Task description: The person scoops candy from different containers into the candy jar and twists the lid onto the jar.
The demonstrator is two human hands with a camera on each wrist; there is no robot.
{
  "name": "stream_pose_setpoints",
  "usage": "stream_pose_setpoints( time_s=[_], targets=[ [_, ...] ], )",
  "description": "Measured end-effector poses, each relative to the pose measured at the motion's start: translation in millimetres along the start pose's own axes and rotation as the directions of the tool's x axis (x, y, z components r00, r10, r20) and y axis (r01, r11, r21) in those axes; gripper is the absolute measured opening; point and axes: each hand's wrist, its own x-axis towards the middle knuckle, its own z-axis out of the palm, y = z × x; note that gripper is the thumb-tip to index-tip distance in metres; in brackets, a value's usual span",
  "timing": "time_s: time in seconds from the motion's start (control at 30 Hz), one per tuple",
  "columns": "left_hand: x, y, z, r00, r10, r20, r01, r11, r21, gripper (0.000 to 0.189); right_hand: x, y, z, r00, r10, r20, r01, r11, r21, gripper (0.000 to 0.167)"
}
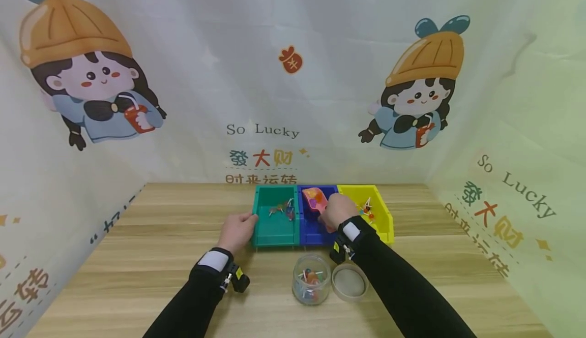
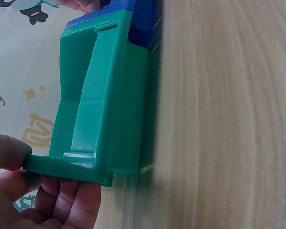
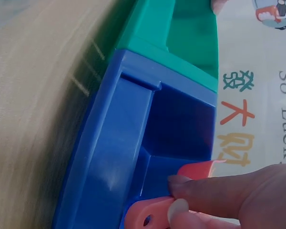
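My left hand (image 1: 236, 231) grips the left rim of the green bin (image 1: 274, 234), thumb on top and fingers curled beneath in the left wrist view. My right hand (image 1: 340, 211) pinches the handle of a pink scoop (image 3: 155, 213) over the blue bin (image 3: 112, 157). In the head view, the scoop's bowl holds orange and purple pieces, too small to identify. Some lollipops (image 1: 290, 211) lie in the green bin. Others sit in the yellow bin (image 1: 386, 226), partly behind my right hand. The hand also hides part of the blue bin.
Nearer me on the wooden table (image 1: 151, 256) stands a glass jar (image 1: 299, 293) with several lollipops inside. Its round lid (image 1: 350, 282) lies just right of it, beside my right forearm. A printed curtain (image 1: 329, 99) hangs behind the joined bins and along both sides.
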Motion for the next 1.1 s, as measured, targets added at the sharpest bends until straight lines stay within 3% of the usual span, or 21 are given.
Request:
stream_pose_setpoints(
  time_s=[0.27, 0.63, 0.9, 1.1],
  targets=[
    [-0.1, 0.1, 1.0, 1.0, -0.004, 0.007, 0.004, 1.0, -0.027, 0.048, -5.9, 3, -6, 0.999, -0.038, -0.015, 0.038, 0.999, -0.03, 0.044],
    [1.1, -3.9, 1.2, 0.999, -0.036, 0.013, 0.037, 0.998, -0.058, 0.052, -17.8, 3, -13, 0.997, -0.06, -0.045, 0.058, 0.997, -0.053, 0.04],
    [0.1, -7.2, 0.2, 0.995, -0.082, 0.052, 0.09, 0.983, -0.163, 0.066, -27.6, 10, -20, 0.998, -0.048, -0.037, 0.048, 0.999, -0.004, 0.033],
    [-2.6, -6.1, -2.8, 0.997, -0.076, -0.017, 0.071, 0.979, -0.191, 0.065, -34.6, 16, -26, 0.997, -0.046, -0.056, 0.047, 0.998, 0.029, 0.027]
  ],
)
